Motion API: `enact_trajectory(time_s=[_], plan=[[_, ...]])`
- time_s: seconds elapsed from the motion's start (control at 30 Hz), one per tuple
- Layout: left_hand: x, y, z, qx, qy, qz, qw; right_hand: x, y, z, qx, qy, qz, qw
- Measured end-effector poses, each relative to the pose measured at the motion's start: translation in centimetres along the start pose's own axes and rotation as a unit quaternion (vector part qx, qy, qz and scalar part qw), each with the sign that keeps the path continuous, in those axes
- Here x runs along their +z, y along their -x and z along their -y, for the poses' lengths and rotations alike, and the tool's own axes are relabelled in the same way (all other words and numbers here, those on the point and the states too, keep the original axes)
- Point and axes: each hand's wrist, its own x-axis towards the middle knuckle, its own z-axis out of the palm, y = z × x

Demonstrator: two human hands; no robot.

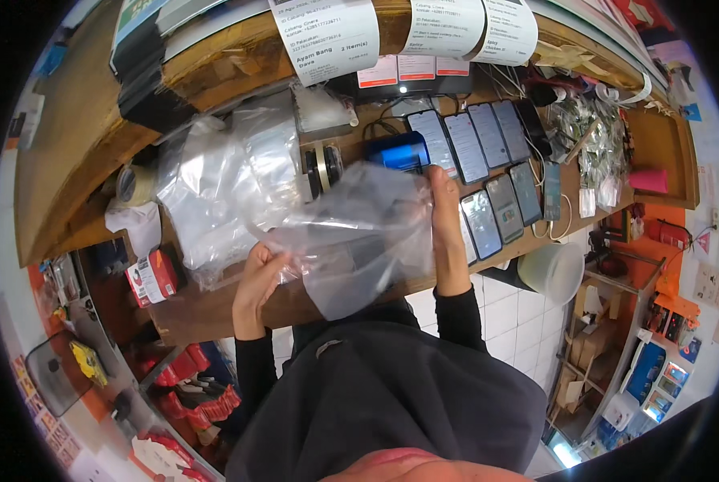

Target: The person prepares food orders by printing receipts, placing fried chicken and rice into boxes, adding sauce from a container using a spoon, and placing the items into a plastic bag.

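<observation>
A clear plastic bag (365, 241) is stretched between my two hands above the wooden counter (215, 313). My left hand (260, 280) pinches its left edge between thumb and fingers. At the bag's right side is my right hand (446, 211), thumb up, its fingers partly hidden by the film. No contents show inside the bag. Left of it lies a pile of clear plastic bags (233, 181). Just behind the bag are a blue cylindrical object (398, 150) and a dark roll with a pale band (322, 169).
Several smartphones (484, 144) lie in rows to the right, with white cables. Beyond them sit small clear packets (600, 144). Printed paper slips (335, 42) hang from the shelf edge. A red box (151, 277) stands left, and a translucent tub (552, 274) at the right.
</observation>
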Motion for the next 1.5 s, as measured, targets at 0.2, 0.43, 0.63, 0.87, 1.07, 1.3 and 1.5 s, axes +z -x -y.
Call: enact_trajectory(time_s=[0.2,0.43,0.63,0.87,1.07,1.3,1.5], plan=[[0.1,1.9,2.7,0.049,0.179,-0.041,0.982,0.1,-0.6,0.2,-0.272,0.422,-0.174,0.847],[2.1,5.8,1.6,0.107,0.098,-0.077,0.986,8.5,8.5,2.4,-0.165,0.336,-0.052,0.926],[3.6,9.9,0.5,0.091,0.017,-0.066,0.993,15.9,17.5,0.8,-0.020,0.337,0.349,0.874],[-9.3,20.3,-2.9,0.299,-0.427,-0.357,0.775,17.1,14.4,3.9,-0.293,0.426,0.234,0.823],[-8.1,19.0,0.2,0.437,-0.219,-0.315,0.814,24.4,21.0,-5.4,-0.267,0.361,0.304,0.840],[-15.5,31.3,0.8,0.399,-0.151,-0.507,0.749,26.4,17.9,-5.4,-0.267,0.346,0.170,0.883],[-19.1,37.1,1.0,0.431,-0.206,-0.612,0.630,30.8,16.8,-8.7,-0.379,0.516,0.237,0.731]])
